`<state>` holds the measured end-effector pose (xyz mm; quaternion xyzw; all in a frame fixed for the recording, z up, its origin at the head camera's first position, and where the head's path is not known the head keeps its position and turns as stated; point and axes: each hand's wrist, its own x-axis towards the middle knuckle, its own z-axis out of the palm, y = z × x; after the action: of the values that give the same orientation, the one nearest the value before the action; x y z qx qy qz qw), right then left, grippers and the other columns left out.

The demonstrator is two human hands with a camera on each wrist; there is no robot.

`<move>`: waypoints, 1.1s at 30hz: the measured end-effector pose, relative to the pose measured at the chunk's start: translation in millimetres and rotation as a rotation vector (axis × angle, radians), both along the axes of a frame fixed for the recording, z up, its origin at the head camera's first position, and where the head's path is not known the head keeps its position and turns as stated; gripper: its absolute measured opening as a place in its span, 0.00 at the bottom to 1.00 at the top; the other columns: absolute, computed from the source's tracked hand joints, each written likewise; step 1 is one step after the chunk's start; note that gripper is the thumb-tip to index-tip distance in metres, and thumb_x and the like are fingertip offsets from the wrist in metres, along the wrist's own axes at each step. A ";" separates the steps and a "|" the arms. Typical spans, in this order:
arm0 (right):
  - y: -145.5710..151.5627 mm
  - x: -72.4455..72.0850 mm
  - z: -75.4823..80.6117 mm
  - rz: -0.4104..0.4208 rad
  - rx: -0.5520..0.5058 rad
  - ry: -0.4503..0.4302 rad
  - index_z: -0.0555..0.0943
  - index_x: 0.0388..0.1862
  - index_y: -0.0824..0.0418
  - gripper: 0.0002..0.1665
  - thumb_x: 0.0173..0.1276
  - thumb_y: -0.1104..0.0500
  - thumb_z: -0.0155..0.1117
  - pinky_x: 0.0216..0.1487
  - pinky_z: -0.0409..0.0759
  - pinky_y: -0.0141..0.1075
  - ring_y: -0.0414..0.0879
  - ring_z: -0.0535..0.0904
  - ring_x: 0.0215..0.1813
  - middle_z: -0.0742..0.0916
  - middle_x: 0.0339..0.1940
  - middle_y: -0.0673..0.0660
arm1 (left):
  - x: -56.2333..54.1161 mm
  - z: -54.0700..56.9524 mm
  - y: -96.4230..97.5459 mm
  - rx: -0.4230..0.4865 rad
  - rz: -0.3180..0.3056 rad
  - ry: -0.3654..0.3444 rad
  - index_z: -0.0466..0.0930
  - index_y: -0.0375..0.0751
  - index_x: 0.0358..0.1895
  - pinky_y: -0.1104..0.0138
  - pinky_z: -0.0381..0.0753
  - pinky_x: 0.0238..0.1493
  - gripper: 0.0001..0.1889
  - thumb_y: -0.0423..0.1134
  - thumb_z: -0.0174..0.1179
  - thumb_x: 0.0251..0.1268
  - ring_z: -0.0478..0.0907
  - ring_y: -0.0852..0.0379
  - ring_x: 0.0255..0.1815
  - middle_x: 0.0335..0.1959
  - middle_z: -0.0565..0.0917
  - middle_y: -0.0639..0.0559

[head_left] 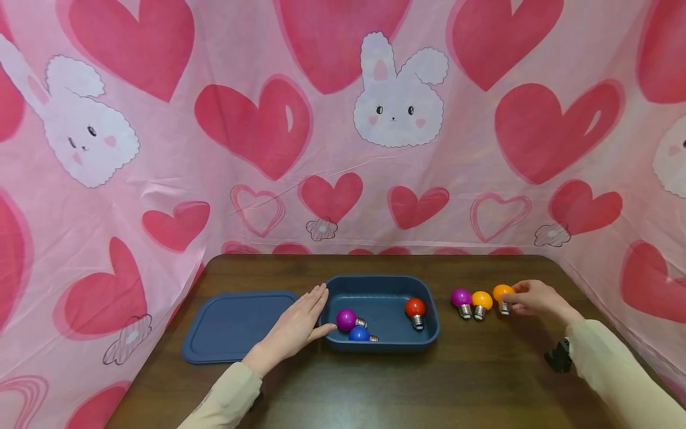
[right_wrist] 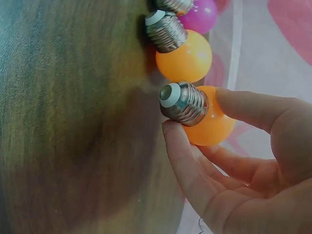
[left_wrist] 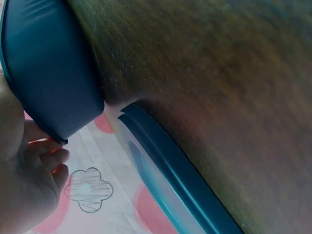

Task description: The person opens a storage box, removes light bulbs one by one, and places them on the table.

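Note:
With thumb and fingers, my right hand pinches an orange light bulb, its metal screw base pointing toward me. Beside it on the table are another orange bulb and a purple bulb. My left hand lies with extended fingers against the left rim of a dark blue box. Inside that box are a purple bulb, a blue bulb and, on the right side, a red bulb. The left wrist view shows the box's outer wall next to the fingers.
A flat blue lid lies on the brown wooden table, left of the box and partly behind my left forearm. A pink cloth with hearts and rabbits hangs behind and along the table's sides.

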<state>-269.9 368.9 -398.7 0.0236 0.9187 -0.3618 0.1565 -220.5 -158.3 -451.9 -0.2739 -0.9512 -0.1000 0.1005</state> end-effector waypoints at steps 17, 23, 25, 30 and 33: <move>-3.1 -6.2 -11.5 -0.028 -0.022 -0.067 0.59 0.61 0.88 0.41 0.72 0.55 0.63 0.37 0.87 0.31 0.38 0.82 0.32 0.83 0.37 0.61 | 0.0 0.9 0.2 0.005 0.007 -0.021 0.60 0.36 0.76 0.53 0.67 0.75 0.41 0.63 0.52 0.70 0.62 0.45 0.78 0.78 0.63 0.42; -2.3 -6.1 -13.3 -0.015 -0.016 -0.076 0.59 0.61 0.89 0.42 0.71 0.54 0.64 0.37 0.87 0.31 0.38 0.82 0.31 0.82 0.37 0.61 | 0.1 1.3 0.4 0.005 0.007 -0.017 0.60 0.36 0.75 0.53 0.67 0.75 0.42 0.63 0.54 0.69 0.62 0.44 0.78 0.78 0.63 0.42; -1.8 -5.6 -13.3 -0.006 -0.013 -0.071 0.60 0.60 0.89 0.41 0.71 0.54 0.64 0.38 0.87 0.31 0.38 0.82 0.31 0.82 0.37 0.61 | -0.2 1.2 0.3 0.006 0.008 -0.019 0.60 0.37 0.76 0.53 0.67 0.75 0.42 0.63 0.54 0.68 0.62 0.45 0.78 0.78 0.63 0.42; -1.4 -4.3 -13.1 0.006 -0.006 -0.064 0.61 0.59 0.89 0.41 0.71 0.53 0.64 0.40 0.88 0.33 0.39 0.83 0.32 0.83 0.40 0.65 | 0.3 1.2 0.2 0.004 0.008 -0.014 0.60 0.37 0.76 0.53 0.67 0.75 0.42 0.63 0.54 0.68 0.62 0.45 0.78 0.78 0.63 0.43; -1.7 -4.3 -12.5 0.015 0.001 -0.062 0.60 0.59 0.90 0.42 0.72 0.52 0.63 0.40 0.88 0.33 0.40 0.83 0.32 0.82 0.41 0.69 | 0.8 1.1 0.0 0.004 0.005 -0.005 0.61 0.36 0.75 0.53 0.68 0.75 0.42 0.63 0.54 0.68 0.63 0.45 0.78 0.77 0.64 0.42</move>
<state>-274.2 367.3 -411.2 0.0280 0.9137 -0.3593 0.1876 -219.6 -158.3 -450.8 -0.2713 -0.9520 -0.1022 0.0987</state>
